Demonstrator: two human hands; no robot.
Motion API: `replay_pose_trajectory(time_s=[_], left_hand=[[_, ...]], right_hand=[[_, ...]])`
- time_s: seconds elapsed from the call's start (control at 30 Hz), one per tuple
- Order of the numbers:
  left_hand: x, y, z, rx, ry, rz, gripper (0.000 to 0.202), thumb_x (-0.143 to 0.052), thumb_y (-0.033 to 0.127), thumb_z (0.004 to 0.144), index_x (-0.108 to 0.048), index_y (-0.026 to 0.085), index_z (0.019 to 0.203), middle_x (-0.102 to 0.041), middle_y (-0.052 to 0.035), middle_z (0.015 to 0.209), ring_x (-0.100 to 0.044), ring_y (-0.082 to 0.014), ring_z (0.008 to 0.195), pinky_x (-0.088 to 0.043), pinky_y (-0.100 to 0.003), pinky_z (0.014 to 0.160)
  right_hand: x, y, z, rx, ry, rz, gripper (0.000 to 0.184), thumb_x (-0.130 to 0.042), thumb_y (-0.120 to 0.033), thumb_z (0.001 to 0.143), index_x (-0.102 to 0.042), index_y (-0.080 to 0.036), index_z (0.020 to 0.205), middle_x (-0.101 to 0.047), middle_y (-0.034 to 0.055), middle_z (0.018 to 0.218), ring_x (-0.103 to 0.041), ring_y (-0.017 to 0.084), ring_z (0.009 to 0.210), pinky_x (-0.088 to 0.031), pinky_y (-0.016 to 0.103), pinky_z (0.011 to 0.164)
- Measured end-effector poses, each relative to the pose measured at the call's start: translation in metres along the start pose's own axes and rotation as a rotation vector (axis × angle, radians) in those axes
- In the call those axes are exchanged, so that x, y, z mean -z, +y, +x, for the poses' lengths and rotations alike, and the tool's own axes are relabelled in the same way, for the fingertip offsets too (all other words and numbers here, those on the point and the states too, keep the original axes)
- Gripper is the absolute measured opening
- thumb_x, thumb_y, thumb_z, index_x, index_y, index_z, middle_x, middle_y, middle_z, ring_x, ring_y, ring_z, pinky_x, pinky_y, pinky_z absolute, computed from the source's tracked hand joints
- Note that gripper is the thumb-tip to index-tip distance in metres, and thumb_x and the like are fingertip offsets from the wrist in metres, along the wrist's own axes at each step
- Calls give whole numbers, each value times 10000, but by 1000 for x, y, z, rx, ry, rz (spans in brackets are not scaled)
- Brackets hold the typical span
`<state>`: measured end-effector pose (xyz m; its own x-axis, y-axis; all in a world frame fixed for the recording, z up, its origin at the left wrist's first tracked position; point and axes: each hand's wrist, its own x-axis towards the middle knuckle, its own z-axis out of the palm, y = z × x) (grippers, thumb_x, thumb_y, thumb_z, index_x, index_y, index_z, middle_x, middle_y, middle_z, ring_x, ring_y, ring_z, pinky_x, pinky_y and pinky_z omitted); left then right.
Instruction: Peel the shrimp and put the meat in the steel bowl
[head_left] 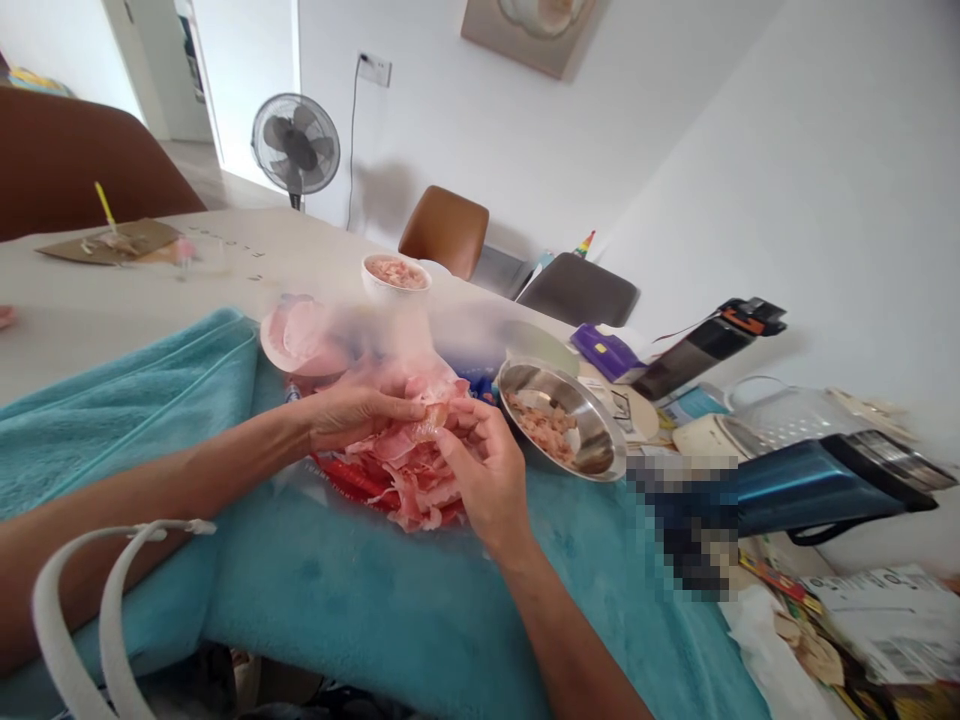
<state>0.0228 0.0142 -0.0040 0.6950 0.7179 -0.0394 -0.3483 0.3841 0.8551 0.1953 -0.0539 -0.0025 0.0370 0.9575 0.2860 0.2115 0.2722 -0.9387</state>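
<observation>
Head view: looks across a pale table (pixel 289 235), with bare surface at the far left beyond the cloth. Spreads a teal towel (pixel 337 590) over the near side, with an open stretch between both forearms and a near edge visible at the bottom. Bears on it a heap of pink, pomelo-like peelings (pixel 424 490) atop a red printed bag (pixel 345 475), spilling toward the bag's near edge. Tightens on the right, with a blue bottle (pixel 817 480) among papers and other clutter, leaving less elbow room than on the left. Places a stainless steel bowl (pixel 604 435) just beside the right hand (pixel 487 460), rim near the knuckles, broken pink pulp inside. Sets a white bowl (pixel 388 294) of similar pulp well beyond the heap. Brings in the left hand (pixel 360 410) from the opposite side, thumb and forefinger pinching one end of a small translucent pink segment (pixel 430 422) just above the heap. Pinches the other end between right thumb and fingertips. Cannot tell how the remaining left fingers bend.
</observation>
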Motion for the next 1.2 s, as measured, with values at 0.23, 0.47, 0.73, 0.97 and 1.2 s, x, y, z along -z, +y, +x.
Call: replay_pose_trajectory(time_s=[0.23, 0.47, 0.73, 0.97, 1.2], left_hand=[[2, -4, 0, 65, -2, -13, 148, -747, 143, 774, -732, 168, 919, -756, -43, 892, -717, -146, 839, -567, -234, 796], [4, -6, 2, 66, 13, 81, 158, -773, 195, 753, -732, 180, 905, -749, -47, 910, -708, -158, 845, -571, -261, 780], [-1, -1, -2, 106, 28, 300, 252, -784, 337, 727, -709, 204, 926, -706, -32, 917, -661, -165, 862, -532, -273, 751], [-10, 7, -7, 9, -8, 850, 365, -712, 482, 746, -675, 188, 959, -630, -8, 848, -585, -176, 790, -442, -266, 657], [-12, 5, -10, -115, -4, 1059, 298, -672, 414, 779, -651, 174, 954, -537, 31, 756, -489, -116, 688, -393, -230, 611]], right_hand=[[9, -3, 5, -148, 13, 136, 406, -718, -338, 770, -625, -236, 1152, -677, 19, 986, -626, 160, 878, -509, 303, 806], [12, 0, 7, -308, -54, 279, 240, -755, -399, 720, -723, -173, 795, -670, 6, 740, -583, 131, 668, -477, 264, 645], [9, 6, 6, -134, 121, 126, 193, -723, -384, 754, -729, -191, 737, -665, -19, 660, -556, 113, 599, -463, 242, 606], [8, 5, 3, -74, 146, 38, 214, -684, -397, 789, -711, -192, 732, -658, -22, 676, -543, 114, 631, -454, 248, 641], [5, 3, 6, -261, 68, 356, 219, -719, -384, 739, -674, -177, 684, -610, -25, 578, -522, 96, 535, -446, 223, 537]])
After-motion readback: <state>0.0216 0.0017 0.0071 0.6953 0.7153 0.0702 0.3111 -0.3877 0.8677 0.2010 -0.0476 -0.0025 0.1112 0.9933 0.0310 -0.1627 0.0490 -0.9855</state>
